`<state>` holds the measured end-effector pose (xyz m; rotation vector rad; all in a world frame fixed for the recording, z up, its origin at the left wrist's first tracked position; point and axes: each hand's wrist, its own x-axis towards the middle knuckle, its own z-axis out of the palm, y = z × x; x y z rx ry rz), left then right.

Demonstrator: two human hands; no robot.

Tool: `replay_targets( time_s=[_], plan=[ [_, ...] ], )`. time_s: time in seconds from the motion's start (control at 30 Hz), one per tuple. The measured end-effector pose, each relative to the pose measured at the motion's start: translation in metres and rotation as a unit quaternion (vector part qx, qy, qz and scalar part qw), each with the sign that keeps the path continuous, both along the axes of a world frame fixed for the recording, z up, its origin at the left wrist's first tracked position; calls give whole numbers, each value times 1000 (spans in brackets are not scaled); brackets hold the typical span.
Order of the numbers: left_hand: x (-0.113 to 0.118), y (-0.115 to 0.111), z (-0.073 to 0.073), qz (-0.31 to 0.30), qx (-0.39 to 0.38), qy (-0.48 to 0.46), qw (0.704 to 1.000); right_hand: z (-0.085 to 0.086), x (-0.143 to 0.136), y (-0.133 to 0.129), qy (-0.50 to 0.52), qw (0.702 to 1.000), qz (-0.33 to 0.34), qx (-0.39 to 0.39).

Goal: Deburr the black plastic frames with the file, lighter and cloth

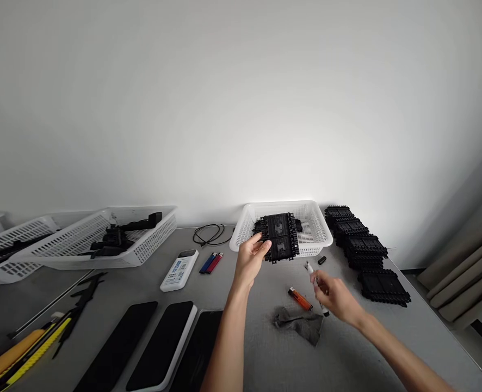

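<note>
My left hand (252, 257) is closed on the left edge of a black rectangular plastic piece (280, 237) with toothed sides, held up in front of a white basket (322, 237). My right hand (334, 294) grips a white marker (310, 270) with its uncapped tip pointing up and away, apart from the plastic piece. A small black cap (321, 260) lies on the table near the basket. Just left of my right hand are an orange lighter (300, 299) and a crumpled dark grey cloth (300, 323). More black pieces show inside the basket, partly hidden.
Stacks of similar black pieces (363, 247) line the right side. A blue lighter (207, 262), a red lighter (215, 262), a white power bank (179, 270) and a cable (210, 235) lie left. Farther left are baskets (153, 239), phones (161, 345), a caliper (80, 305) and a yellow cutter (41, 348).
</note>
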<state>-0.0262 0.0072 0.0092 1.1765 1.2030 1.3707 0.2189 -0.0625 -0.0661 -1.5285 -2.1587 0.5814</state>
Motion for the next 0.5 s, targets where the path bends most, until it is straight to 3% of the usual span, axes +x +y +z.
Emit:
replay_targets(
  time_s=[0.07,0.13,0.2,0.27,0.37,0.5],
  plan=[
    [1,0,0,-7,11,-2,1000,27,5,0,226,974,30,10],
    [1,0,1,-13,23,-2,1000,54,7,1,404,913,48,28],
    [2,-2,3,-16,34,-1,999,76,3,3,495,865,40,66],
    [2,-3,5,-27,41,5,999,91,-6,6,531,841,-4,104],
    [2,-4,6,-42,49,12,998,99,-25,15,516,848,-36,119],
    [1,-4,5,-54,49,10,997,92,-46,31,474,877,-6,79]
  ],
)
